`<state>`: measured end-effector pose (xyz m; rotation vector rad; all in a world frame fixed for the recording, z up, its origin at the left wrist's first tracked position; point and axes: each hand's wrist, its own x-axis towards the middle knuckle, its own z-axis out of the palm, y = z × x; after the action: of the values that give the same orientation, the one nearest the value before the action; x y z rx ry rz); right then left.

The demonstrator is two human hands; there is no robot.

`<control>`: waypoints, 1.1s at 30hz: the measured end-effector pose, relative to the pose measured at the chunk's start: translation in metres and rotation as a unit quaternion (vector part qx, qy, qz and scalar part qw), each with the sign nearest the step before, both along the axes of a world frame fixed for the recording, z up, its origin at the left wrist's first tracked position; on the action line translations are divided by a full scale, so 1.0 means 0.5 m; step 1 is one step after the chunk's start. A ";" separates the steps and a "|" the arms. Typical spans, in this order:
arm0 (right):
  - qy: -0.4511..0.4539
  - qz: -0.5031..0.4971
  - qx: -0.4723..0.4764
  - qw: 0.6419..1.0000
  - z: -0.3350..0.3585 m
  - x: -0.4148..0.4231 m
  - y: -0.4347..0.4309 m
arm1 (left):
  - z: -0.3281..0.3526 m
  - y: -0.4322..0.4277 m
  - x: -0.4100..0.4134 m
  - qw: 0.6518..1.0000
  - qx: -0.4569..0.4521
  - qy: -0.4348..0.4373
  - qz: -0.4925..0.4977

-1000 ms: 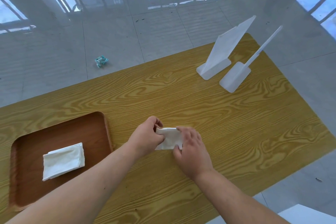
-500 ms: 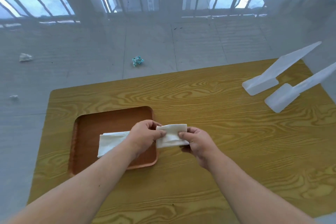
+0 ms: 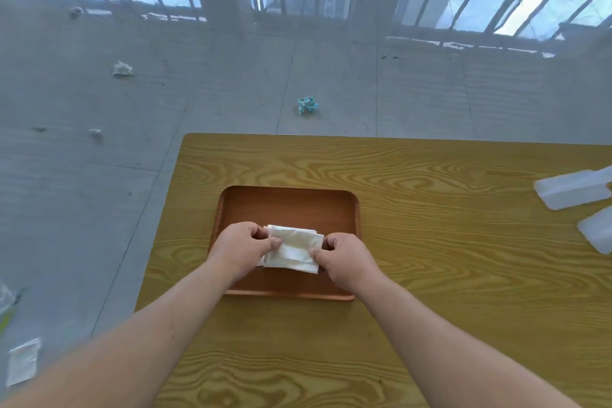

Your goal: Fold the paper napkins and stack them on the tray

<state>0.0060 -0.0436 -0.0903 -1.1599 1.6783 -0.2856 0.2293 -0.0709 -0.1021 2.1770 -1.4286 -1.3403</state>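
Here, a folded white paper napkin sits over the near half of a brown wooden tray, held flat between two bare hands. Thin white edges of another folded napkin peek out beneath it along the far side and at the left, so the top one lies on a small stack. Whether the top napkin is fully resting on that stack or held just above it cannot be told.

The left hand grips the napkin's left end, thumb on top and fingers curled underneath, pinched closed on the paper. The right hand does the same at the right end, thumb pressing the top surface near the right edge, fingers tucked under and closed on the napkin. Both forearms reach in from the bottom of the view, bare.

The tray is rectangular with rounded corners and a low raised rim. Its far half is bare. It lies on a yellow table with bold wood grain, near the table's left edge.

At the right edge of the table, well apart from the tray, are two white plastic stands, only partly in view.

Beyond the table is a glossy grey tiled floor reflecting barred windows. A small crumpled teal wrapper lies on it, with a few scraps of white paper farther left.
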 end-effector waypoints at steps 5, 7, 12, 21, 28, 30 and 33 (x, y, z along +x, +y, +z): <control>0.112 0.072 -0.041 0.990 0.000 0.025 -0.011 | -0.007 0.000 0.017 0.994 -0.025 -0.086 -0.057; 0.145 0.095 -0.053 0.984 -0.004 0.027 -0.014 | -0.008 -0.002 0.015 0.992 -0.030 -0.106 -0.066; 0.199 0.135 -0.059 0.969 -0.020 0.034 -0.013 | -0.011 0.004 0.009 0.985 -0.039 -0.139 -0.092; 0.208 0.125 -0.069 0.968 -0.030 0.035 -0.007 | -0.018 0.003 0.014 0.983 -0.044 -0.149 -0.100; 0.237 0.152 -0.143 0.949 -0.001 0.032 -0.005 | 0.015 0.001 0.008 0.967 -0.114 -0.180 -0.141; 0.224 0.130 -0.199 0.945 0.021 0.027 -0.005 | 0.037 -0.006 -0.001 0.962 -0.152 -0.171 -0.149; 0.220 0.115 -0.266 0.931 0.061 0.018 -0.024 | 0.080 -0.029 -0.014 0.951 -0.188 -0.174 -0.173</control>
<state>0.0147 -0.0557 -0.0598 -1.9269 1.8790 -0.3651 0.2224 -0.0852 -0.0620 2.0325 -2.0766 -0.6915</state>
